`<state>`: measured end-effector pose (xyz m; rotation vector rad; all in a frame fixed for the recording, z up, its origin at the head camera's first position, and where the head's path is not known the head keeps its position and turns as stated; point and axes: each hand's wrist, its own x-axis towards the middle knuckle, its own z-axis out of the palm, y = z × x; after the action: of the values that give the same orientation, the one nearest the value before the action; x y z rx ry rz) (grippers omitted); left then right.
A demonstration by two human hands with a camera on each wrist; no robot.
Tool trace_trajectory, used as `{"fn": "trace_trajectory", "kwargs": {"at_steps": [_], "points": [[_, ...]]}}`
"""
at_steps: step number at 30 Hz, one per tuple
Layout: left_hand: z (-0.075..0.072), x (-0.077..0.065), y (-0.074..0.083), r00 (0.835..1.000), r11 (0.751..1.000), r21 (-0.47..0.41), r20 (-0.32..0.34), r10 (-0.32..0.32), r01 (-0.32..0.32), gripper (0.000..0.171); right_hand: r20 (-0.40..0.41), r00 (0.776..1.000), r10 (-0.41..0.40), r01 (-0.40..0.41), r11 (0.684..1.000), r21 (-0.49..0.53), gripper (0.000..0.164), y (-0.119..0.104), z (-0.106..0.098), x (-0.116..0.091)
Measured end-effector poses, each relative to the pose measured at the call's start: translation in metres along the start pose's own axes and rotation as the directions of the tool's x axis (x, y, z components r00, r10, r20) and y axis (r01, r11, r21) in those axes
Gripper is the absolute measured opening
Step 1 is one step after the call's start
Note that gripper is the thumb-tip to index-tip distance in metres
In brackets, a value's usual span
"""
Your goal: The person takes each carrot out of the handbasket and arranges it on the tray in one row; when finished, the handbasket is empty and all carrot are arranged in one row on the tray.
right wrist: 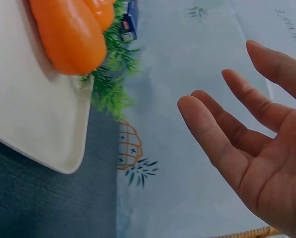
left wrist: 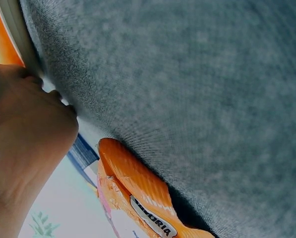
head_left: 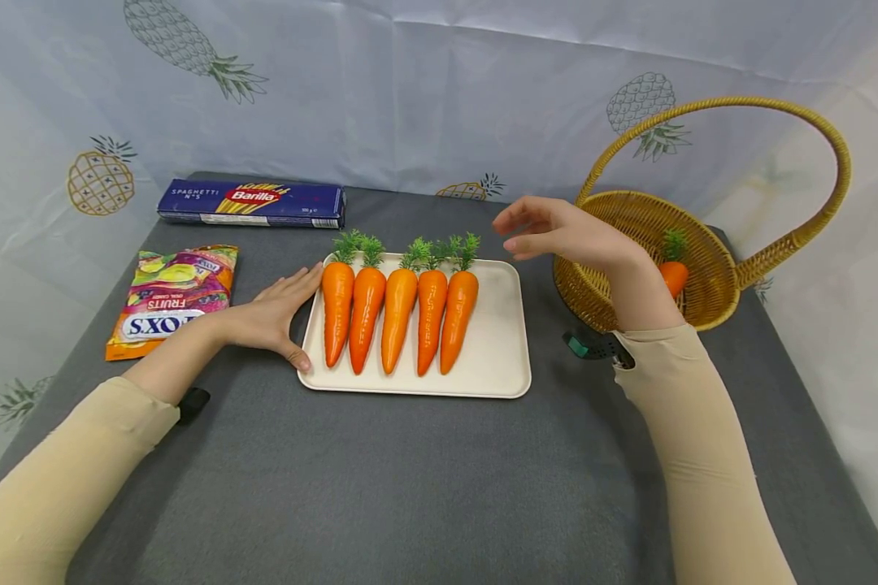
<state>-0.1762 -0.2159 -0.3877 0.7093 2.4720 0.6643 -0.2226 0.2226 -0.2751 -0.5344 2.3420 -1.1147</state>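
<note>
Several orange toy-like carrots (head_left: 398, 321) with green tops lie side by side on a cream rectangular tray (head_left: 493, 341), filling its left and middle part. My left hand (head_left: 271, 317) rests at the tray's left edge, fingers spread and thumb at the near corner. Raised beyond the tray's far right corner, my right hand (head_left: 567, 231) has loosely bent fingers and holds nothing; the right wrist view shows the gap between thumb and fingers. Behind the right forearm stands a wicker basket (head_left: 629, 207) with a tall handle, and one carrot (head_left: 674, 276) is inside, partly hidden by the arm.
A blue spaghetti box (head_left: 252, 203) lies at the back left of the grey table (head_left: 424, 487). In front of it is a colourful candy bag (head_left: 176, 296), close to my left forearm. A pineapple-print cloth (head_left: 439, 97) hangs behind the table.
</note>
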Motion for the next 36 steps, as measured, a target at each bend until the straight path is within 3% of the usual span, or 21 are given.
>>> {"fn": "trace_trajectory", "kwargs": {"at_steps": [15, 29, 36], "points": [[0.000, -0.001, -0.001, 1.000, 1.000, 0.002, -0.003, -0.011, 0.011, 0.144, -0.086, 0.995, -0.051, 0.052, 0.999, 0.013, 0.038, 0.001, -0.028, -0.034], [-0.001, -0.001, 0.001, 1.000, 1.000, -0.006, 0.007, 0.000, 0.000, 0.144, -0.162, 0.986, -0.043, 0.055, 0.996, 0.069, 0.039, 0.033, -0.058, -0.060], [-0.001, -0.001, 0.001, 1.000, 1.000, -0.002, 0.012, 0.000, 0.000, 0.144, -0.192, 0.981, -0.010, 0.039, 0.988, 0.147, 0.035, 0.048, -0.076, -0.075]]}}
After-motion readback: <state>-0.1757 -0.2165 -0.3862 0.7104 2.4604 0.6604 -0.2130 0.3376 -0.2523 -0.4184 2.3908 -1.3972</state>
